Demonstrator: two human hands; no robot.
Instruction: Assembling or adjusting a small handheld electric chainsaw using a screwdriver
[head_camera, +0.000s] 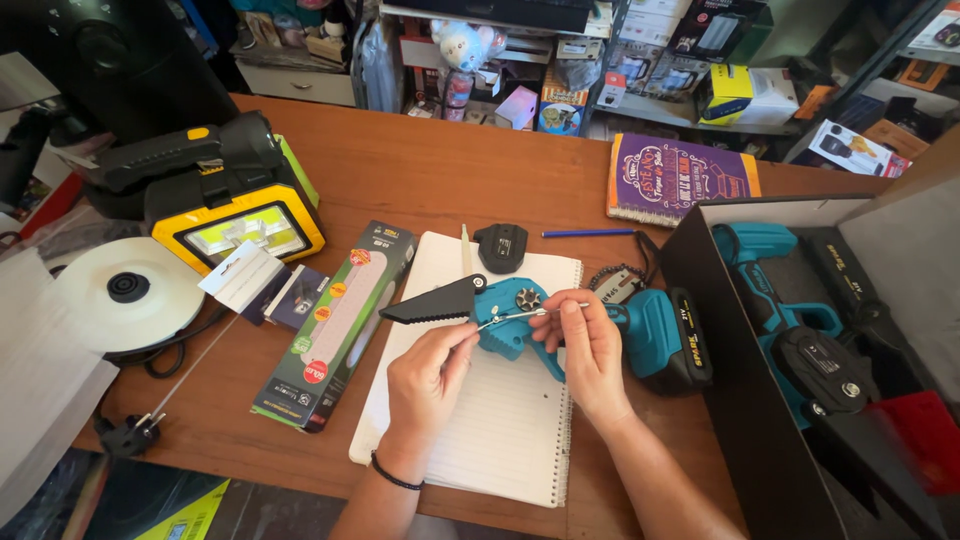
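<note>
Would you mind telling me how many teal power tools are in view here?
2. One teal tool lies on the notepad under both hands; another teal tool sits inside the open black box at right. More may be hidden deeper in the box.

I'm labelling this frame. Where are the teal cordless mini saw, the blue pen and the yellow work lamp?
teal cordless mini saw (505, 325), head view, teal body.
blue pen (588, 233), head view, mid barrel.
yellow work lamp (240, 232), head view, front lens.

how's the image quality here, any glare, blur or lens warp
Head view: even, soft light with faint shadows; both hands and the teal saw look sharp; glare on the white disc; wide-angle warp bends the table edge and open box.
</note>
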